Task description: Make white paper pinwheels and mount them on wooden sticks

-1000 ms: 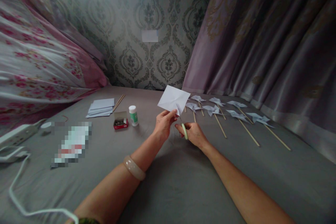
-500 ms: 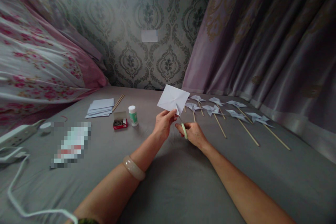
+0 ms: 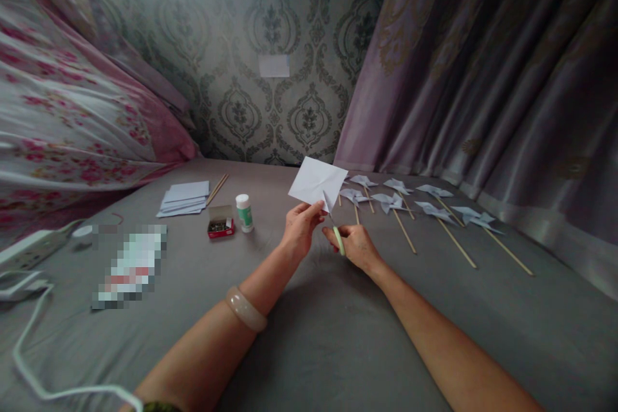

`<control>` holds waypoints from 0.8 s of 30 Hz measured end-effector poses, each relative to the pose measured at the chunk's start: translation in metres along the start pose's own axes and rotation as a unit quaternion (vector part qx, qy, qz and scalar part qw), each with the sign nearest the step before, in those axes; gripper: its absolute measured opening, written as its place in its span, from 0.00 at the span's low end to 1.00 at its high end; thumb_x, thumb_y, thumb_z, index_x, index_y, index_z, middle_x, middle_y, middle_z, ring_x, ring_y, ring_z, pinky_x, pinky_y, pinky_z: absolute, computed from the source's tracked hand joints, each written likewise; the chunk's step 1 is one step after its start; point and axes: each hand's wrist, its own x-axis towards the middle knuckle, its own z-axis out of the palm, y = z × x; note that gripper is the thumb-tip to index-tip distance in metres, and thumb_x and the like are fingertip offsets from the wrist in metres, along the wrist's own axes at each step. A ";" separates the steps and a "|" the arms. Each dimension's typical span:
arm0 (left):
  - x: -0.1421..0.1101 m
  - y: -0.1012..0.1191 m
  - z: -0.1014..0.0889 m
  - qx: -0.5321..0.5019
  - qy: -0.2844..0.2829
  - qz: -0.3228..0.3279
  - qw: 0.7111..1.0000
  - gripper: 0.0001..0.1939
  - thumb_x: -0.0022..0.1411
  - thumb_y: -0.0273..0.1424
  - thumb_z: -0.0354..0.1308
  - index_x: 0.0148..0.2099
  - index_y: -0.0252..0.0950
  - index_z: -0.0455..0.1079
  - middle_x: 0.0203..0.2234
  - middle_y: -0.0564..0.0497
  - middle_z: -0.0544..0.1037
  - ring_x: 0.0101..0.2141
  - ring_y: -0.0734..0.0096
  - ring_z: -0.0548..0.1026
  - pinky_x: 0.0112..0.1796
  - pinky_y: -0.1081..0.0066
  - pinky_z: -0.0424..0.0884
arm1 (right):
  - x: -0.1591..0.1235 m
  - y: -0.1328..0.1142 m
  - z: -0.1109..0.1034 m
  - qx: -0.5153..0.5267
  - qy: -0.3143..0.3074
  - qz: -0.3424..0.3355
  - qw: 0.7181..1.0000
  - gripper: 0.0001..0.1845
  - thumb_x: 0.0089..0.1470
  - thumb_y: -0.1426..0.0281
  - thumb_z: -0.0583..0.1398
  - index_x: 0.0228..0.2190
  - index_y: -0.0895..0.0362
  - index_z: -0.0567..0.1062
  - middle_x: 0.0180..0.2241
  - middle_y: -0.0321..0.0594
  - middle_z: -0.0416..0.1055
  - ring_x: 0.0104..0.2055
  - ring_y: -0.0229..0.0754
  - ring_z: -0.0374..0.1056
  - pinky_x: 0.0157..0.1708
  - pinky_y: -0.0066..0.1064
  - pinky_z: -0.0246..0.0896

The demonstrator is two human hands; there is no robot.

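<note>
A square of white paper point(image 3: 316, 179) with faint crease lines is pinched by its near edge in my left hand point(image 3: 300, 226), raised above the grey sheet. My right hand point(image 3: 358, 244) grips scissors point(image 3: 339, 241) by their pale green handles. The scissor blades reach up to the near corner of the paper, beside my left fingertips, and a dark slit runs inward there. Just beyond my right hand lie several white paper pinwheels point(image 3: 390, 203) on thin wooden sticks.
Left of my hands are a glue stick point(image 3: 244, 214), a small red box of metal pins point(image 3: 221, 226), a stack of white paper point(image 3: 184, 198) and wooden sticks point(image 3: 218, 189). Farther left lie a blurred-out packet point(image 3: 132, 267) and a white power strip point(image 3: 31, 248) with its cable.
The paper tilts very slightly and the view has shifted a little. Both hands keep nearly the same place, paper and scissors still held.
</note>
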 end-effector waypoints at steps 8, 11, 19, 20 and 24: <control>0.001 0.000 0.000 -0.009 0.003 -0.009 1.000 0.15 0.38 0.33 0.72 0.23 0.31 0.70 0.18 0.51 0.73 0.22 0.78 0.70 0.26 0.75 0.64 | -0.001 -0.002 -0.001 -0.003 -0.004 0.008 1.000 0.26 0.44 0.50 0.60 0.12 0.58 0.68 0.12 0.35 0.62 0.17 0.34 0.57 0.22 0.28 0.51; 0.000 0.002 0.000 -0.019 0.006 -0.015 1.000 0.16 0.36 0.33 0.73 0.23 0.31 0.69 0.18 0.51 0.73 0.22 0.77 0.71 0.26 0.75 0.64 | -0.002 -0.004 -0.001 0.001 -0.007 0.015 1.000 0.26 0.43 0.49 0.60 0.12 0.58 0.68 0.12 0.35 0.63 0.17 0.34 0.57 0.22 0.28 0.50; 0.000 0.003 0.000 -0.050 0.007 -0.019 0.999 0.18 0.35 0.35 0.73 0.23 0.32 0.68 0.17 0.53 0.72 0.22 0.76 0.72 0.25 0.76 0.63 | 0.001 0.003 0.000 0.054 -0.031 0.015 0.998 0.25 0.45 0.52 0.61 0.12 0.58 0.69 0.12 0.34 0.62 0.17 0.33 0.55 0.21 0.27 0.49; 0.000 0.003 0.000 -0.051 0.006 -0.019 0.998 0.18 0.35 0.35 0.73 0.23 0.32 0.68 0.17 0.53 0.72 0.22 0.77 0.72 0.26 0.76 0.63 | 0.002 0.004 0.000 0.066 -0.037 0.016 0.997 0.25 0.45 0.52 0.61 0.12 0.58 0.69 0.12 0.34 0.63 0.17 0.32 0.54 0.21 0.27 0.49; -0.001 0.003 0.001 -0.046 0.002 -0.016 0.999 0.17 0.37 0.35 0.72 0.24 0.32 0.68 0.17 0.53 0.73 0.22 0.77 0.72 0.26 0.76 0.63 | 0.002 0.004 0.000 0.096 -0.051 0.022 0.994 0.26 0.44 0.50 0.62 0.12 0.59 0.69 0.12 0.33 0.62 0.17 0.31 0.52 0.19 0.27 0.46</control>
